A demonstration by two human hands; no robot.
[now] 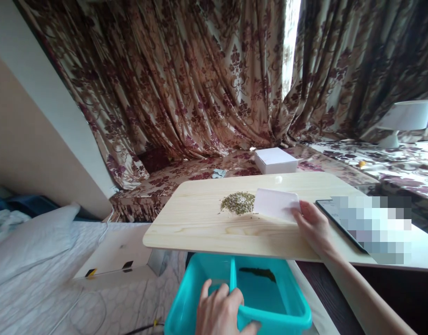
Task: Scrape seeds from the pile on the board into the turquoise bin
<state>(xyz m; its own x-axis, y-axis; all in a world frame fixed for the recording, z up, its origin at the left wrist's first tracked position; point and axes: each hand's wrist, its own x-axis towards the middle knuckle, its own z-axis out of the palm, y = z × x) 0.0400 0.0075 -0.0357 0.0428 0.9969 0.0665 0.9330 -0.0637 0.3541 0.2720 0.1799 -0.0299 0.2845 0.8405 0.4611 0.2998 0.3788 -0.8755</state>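
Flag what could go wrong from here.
The loose pile of grains might scatter: the white card in the right hand is right beside it on the flat board. Any falling off the near side could miss the teal tub, which spans only part of it. The left hand, at the tub, could block some.

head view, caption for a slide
Right hand holds a white card beside heaped green and white grains on a wood-grain tabletop; left hand at a divided turquoise bin.

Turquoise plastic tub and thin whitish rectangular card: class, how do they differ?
The turquoise two-compartment plastic tub is deep; the thin whitish rectangular card is flat. The tub looks larger than the card. The right hand holds the card; the left hand is at the tub.
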